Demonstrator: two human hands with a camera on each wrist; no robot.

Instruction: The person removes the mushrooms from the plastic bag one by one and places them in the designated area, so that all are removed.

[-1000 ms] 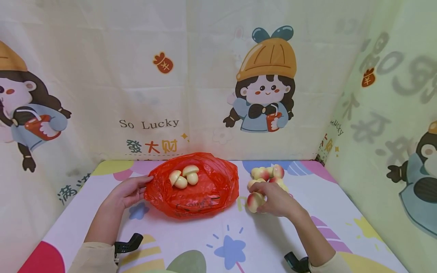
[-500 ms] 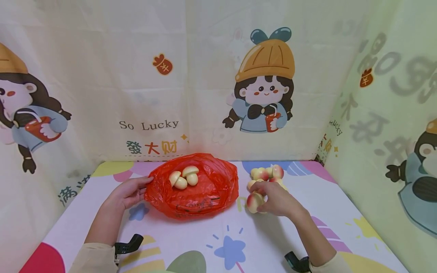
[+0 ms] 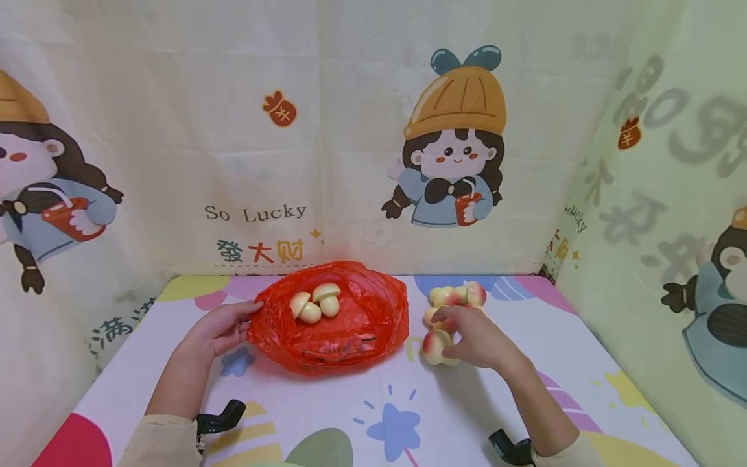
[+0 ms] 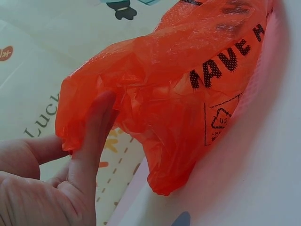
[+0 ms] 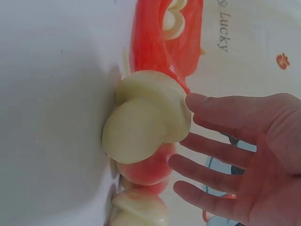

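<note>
A red plastic bag [image 3: 350,344] lies with its mouth spread, and cream toy mushrooms [image 3: 327,299] sit inside it. My left hand [image 3: 218,329] holds the bag's left edge, its fingers at the rim in the left wrist view. On the right, my right hand [image 3: 481,337] is over a cream mushroom with a pink blush [image 3: 434,346] standing on the table. In the right wrist view the fingers [image 5: 211,174] are spread and fairly straight, and the thumb [image 5: 207,106] tip is right at the edge of the mushroom's cap [image 5: 162,94].
Several more pink-and-cream mushrooms [image 3: 449,296] stand in a cluster behind the right hand. The table has a printed cloth [image 3: 327,415]. Printed fabric walls [image 3: 350,143] enclose the back and sides. A black wrist strap device [image 3: 220,418] sits on each forearm.
My right hand's fingers have loosened and shifted slightly right, showing more of the mushroom beneath. My left hand and the bag have barely moved.
</note>
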